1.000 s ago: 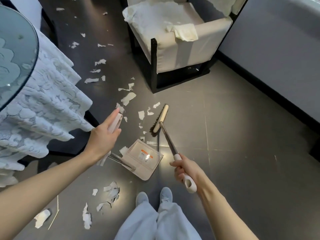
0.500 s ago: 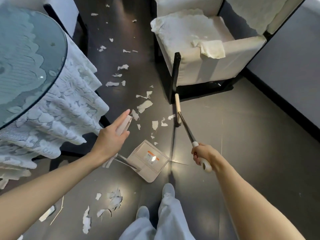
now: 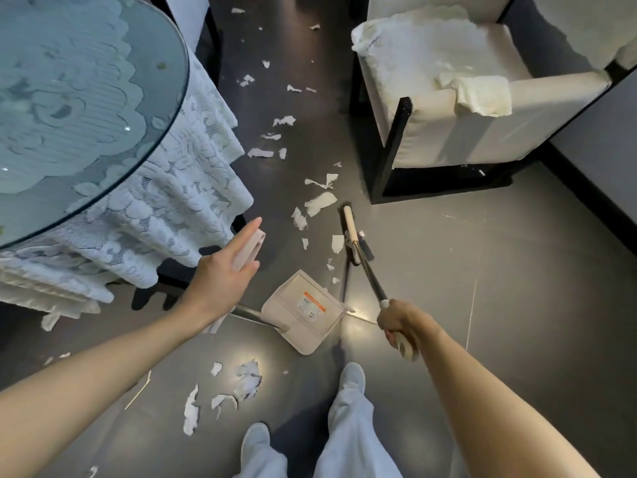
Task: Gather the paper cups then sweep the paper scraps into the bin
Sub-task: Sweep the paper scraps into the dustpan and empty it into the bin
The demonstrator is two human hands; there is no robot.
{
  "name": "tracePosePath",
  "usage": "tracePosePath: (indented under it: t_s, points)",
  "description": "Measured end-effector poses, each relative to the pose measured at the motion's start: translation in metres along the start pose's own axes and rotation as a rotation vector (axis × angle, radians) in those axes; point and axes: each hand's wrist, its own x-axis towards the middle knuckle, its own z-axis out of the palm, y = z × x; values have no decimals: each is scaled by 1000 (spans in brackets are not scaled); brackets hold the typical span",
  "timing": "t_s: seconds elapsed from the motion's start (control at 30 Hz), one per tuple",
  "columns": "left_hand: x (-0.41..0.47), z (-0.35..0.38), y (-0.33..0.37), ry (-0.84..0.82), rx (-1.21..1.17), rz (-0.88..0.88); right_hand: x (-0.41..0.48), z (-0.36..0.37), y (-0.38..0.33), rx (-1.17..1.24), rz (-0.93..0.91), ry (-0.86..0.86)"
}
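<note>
Looking down from the head camera at a dark floor (image 3: pixel 482 270). Gripping the broom handle (image 3: pixel 370 277) in the right hand (image 3: pixel 401 322), fingers curled tight round its white end. Holding the dustpan handle (image 3: pixel 248 248) in the left hand (image 3: pixel 224 281), fingers laid long along it, thumb pinching from the side. Keeping the dustpan (image 3: pixel 303 312) tipped onto the floor just ahead of the feet, roughly where it stood a second ago.

Since then, swung the brush head (image 3: pixel 351 232) away from the pan, out toward the armchair (image 3: pixel 465 132), and brought it down beyond the nearest paper scraps (image 3: pixel 319 203). Those now just left of the brush, between it and the lace-draped bench (image 3: pixel 179 108).

Reads as the reach before a pull, not a finished stroke. No scraps to be seen in the pan yet. Likely next: drawing those pieces back toward the pan's lip.

Plenty left to sweep: a trail up the floor between bench and armchair, plus a second cluster (image 3: pixel 246 377) left of the feet. No paper cups and no bin in sight, so cannot tell how the gathering stands.
</note>
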Motion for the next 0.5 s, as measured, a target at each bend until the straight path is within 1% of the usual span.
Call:
tracePosePath:
  t_s: [0.07, 0.13, 0.17, 0.27, 0.37, 0.43, 0.5]
  points:
    - [-15, -13, -21, 16, 0, -1, -15, 24, -4, -81, 7, -10]
    - [-34, -28, -46, 29, 7, 15, -34, 55, -6, -185, 6, 9]
    - [-43, -36, -59, 30, 16, 25, -43, 74, -5, -199, 0, 24]
    - [-72, -59, -100, 19, 49, 49, -68, 142, -3, -100, 10, 8]
    - [-94, -78, -137, 15, 40, 25, -92, 193, -2, 52, 15, -36]
    - [-105, -89, -156, 13, 3, 18, -104, 206, 3, 100, 4, -2]
    - [-113, -97, -169, -3, -11, 10, -115, 212, 10, 168, 13, 68]
